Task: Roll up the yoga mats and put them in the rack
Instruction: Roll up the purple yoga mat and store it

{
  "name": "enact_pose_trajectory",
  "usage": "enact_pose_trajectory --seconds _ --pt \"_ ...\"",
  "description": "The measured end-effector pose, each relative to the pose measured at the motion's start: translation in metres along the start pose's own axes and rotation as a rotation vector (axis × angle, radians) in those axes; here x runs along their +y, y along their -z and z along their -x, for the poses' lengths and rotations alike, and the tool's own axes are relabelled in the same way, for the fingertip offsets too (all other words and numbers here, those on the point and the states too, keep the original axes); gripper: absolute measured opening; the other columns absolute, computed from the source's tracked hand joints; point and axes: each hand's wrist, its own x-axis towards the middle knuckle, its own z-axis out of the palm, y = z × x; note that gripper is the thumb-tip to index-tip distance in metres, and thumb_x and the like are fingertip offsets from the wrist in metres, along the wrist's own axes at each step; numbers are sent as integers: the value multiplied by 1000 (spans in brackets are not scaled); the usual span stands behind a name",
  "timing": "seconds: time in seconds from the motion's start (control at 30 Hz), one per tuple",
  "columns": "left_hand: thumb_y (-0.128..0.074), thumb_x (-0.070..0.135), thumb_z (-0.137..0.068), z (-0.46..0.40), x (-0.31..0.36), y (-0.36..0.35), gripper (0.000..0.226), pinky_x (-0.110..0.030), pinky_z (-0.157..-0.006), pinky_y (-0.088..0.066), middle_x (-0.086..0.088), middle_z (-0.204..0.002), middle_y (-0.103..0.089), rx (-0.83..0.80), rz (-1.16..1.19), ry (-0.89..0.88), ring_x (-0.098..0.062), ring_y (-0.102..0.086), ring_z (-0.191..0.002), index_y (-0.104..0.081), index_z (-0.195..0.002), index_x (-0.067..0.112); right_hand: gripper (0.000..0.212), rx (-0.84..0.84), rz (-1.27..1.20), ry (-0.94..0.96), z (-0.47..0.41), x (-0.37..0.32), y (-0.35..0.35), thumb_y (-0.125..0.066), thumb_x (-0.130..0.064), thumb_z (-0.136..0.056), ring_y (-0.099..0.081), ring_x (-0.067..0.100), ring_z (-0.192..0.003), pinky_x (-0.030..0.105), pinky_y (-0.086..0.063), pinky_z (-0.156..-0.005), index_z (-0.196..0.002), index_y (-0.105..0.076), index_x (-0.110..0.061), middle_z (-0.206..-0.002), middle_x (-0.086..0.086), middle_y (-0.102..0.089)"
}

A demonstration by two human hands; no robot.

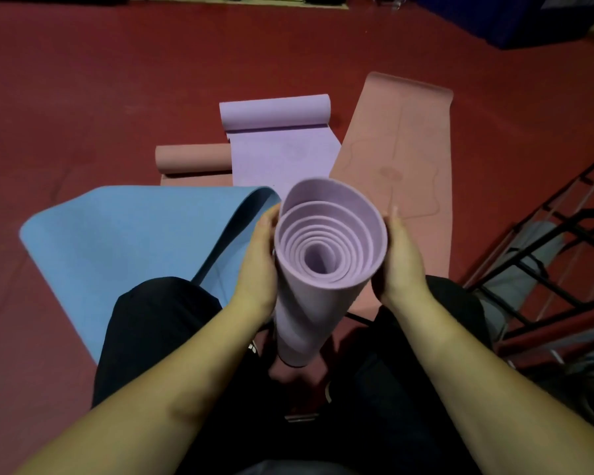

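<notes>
Head view, centre frame: rolled lilac mat (323, 248) stands on end between the knees, left hand (259, 258) and right hand (400, 258) clasping its sides; the coil looks loose, so a slack squeeze could let it spring open or telescope; black rack (542, 255) waits at right edge.

dim, uneven indoor light; dark corners; wide-angle bending at edges; slight softness throughout.

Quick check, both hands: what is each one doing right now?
Left hand: holds the rolled purple mat by its left side, near the top.
Right hand: holds the same mat by its right side.
</notes>
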Motion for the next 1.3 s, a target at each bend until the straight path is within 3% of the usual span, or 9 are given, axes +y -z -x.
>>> enact_pose_trajectory --seconds 0.13,0.27,0.43,0.57,0.7,0.83,1.0,1.13,1.3 --pt "-48 47 -95 10 4 -6 50 -53 -109 -41 -3 -130 -64 -67 -16 -38 -24 -59 -123 -53 -137 21 58 -137 -72 -32 15 -11 -9 -43 -64 -91 -65 27 -113 45 -46 -103 -113 -68 -17 -114 10 -72" --pt "-48 33 -96 5 21 -8 35 -61 -106 -41 -8 -121 -68 -28 48 -24 -31 -63 -115 -61 -125 22 37 -139 -100 27 15 -26 -13 -59 -38 -90 -66 29 -109 51 -45 -105 -120 -65 -16 -116 11 -70" --pt "-48 35 -97 14 12 -1 28 -48 -106 -44 0 -123 -67 -23 83 -41 -22 -61 -119 -65 -118 33 26 -222 -143 60 14 -18 -2 -52 -30 -93 -65 25 -110 44 -49 -101 -112 -70 -25 -116 6 -71" --pt "-48 55 -93 32 -20 -3 54 -46 -110 -40 6 -131 -62 12 -64 48 -14 -56 -126 -53 -136 24 29 -173 -53 -103 9 12 -2 -52 -32 -97 -69 22 -100 44 -47 -99 -103 -76 -19 -105 7 -74" --pt "-45 38 -98 17 -7 -8 27 -29 -90 -44 10 -104 -68 23 -70 24 -6 -63 -101 -59 -114 21 39 -184 -52 -107 -2 -5 -2 -59 -31 -93 -66 29 -107 42 -50 -98 -125 -64 -7 -115 14 -70" --pt "-44 47 -91 20 -11 -3 26 -23 -84 -48 19 -95 -67 39 -115 -36 -2 -62 -94 -56 -105 29 32 -142 -66 -113 0 -4 11 -64 -39 -91 -68 14 -104 33 -52 -97 -114 -70 -17 -110 1 -74" --pt "-42 68 -82 34 -38 2 45 -38 -92 -47 19 -101 -65 10 -244 69 -4 -61 -99 -50 -107 31 39 -202 70 -231 -4 17 13 -52 -45 -97 -64 19 -115 39 -43 -109 -116 -69 -16 -113 3 -73" --pt "-59 36 -97 10 -16 5 19 -10 -82 -44 16 -116 -60 -43 -283 106 6 -59 -102 -50 -112 30 51 -239 174 -277 -24 3 14 -53 -57 -91 -64 13 -114 38 -40 -111 -119 -68 -17 -117 -1 -72" --pt "-61 25 -97 -7 -6 8 61 -6 -100 -37 26 -144 -43 -161 -359 14 17 -47 -119 -33 -151 36 54 -227 208 -320 -35 1 9 -54 -62 -90 -67 16 -109 40 -43 -108 -115 -70 -17 -112 0 -74"
